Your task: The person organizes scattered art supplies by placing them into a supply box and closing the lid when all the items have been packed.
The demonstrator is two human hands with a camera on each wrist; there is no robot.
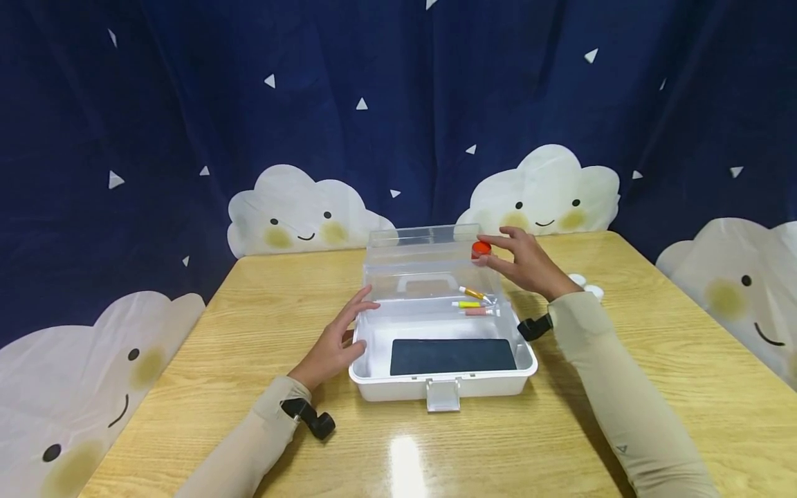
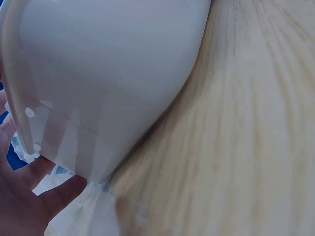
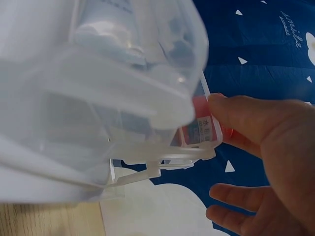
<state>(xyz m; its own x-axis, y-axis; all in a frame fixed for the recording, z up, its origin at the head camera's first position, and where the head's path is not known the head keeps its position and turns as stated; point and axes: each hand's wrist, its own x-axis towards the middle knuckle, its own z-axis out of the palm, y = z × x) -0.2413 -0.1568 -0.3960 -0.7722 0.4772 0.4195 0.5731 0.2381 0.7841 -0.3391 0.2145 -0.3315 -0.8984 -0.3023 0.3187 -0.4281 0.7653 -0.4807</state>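
Observation:
A white storage box [image 1: 443, 387] stands on the table with its clear lid [image 1: 423, 238] and tray raised behind it. My left hand [image 1: 333, 349] touches the left rim, fingers spread; in the left wrist view two straight fingers [image 2: 64, 196] rest against the outer wall. Between thumb and index finger, my right hand [image 1: 526, 261] pinches a small red paint jar [image 1: 481, 249] at the right end of the raised clear section. The right wrist view shows the labelled jar [image 3: 199, 130] through clear plastic. Several small paint tubes [image 1: 474, 294] lie in the clear tray.
A dark flat panel [image 1: 453, 356] lies on the box floor, and a white latch [image 1: 443, 395] hangs at its front. White round caps or jars [image 1: 594, 292] stand behind the right forearm. A dark blue curtain [image 1: 398, 138] with clouds hangs beyond the wooden table [image 1: 280, 297].

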